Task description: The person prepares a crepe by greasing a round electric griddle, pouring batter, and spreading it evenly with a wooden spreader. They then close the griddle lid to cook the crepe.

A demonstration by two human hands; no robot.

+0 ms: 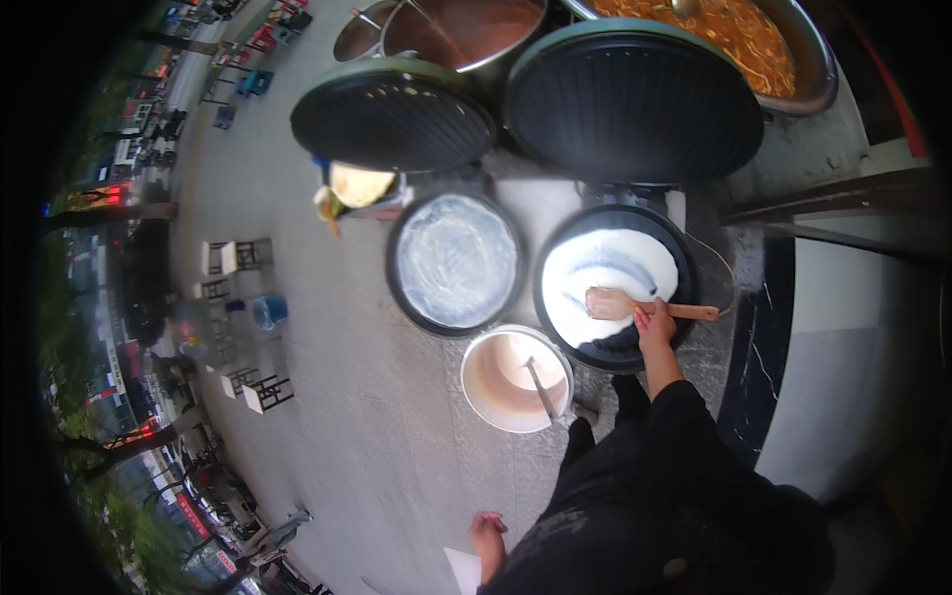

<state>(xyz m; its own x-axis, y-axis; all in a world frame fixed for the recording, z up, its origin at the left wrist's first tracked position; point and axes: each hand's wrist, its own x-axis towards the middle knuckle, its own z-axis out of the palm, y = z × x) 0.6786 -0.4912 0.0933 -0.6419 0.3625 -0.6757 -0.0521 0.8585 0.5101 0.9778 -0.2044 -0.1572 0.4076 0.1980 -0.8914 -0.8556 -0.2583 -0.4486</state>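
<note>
My right hand [654,326] grips a wooden spatula [611,303] by its handle. The blade rests in white batter [647,249] spread unevenly over the right-hand round griddle [547,331]; dark metal shows through where the batter is thin and at the lower edge. To the left, a second round griddle [394,297] bears a thin, pale, round layer of batter [457,260]. A deep pail [476,387] with pale batter inside and a ladle [541,390] leaning in it stands below the griddles. My left hand [488,537] hangs low beside my body, fingers loosely curled, touching none of these.
Ribbed lids [394,119] [632,108] stand raised behind both griddles. Beyond them are a large pot of reddish-brown liquid [483,30] and a basin of orange soup-like food [714,44]. A cord [718,256] runs right of the griddle. Stools [268,393] and a blue bucket [269,312] stand left.
</note>
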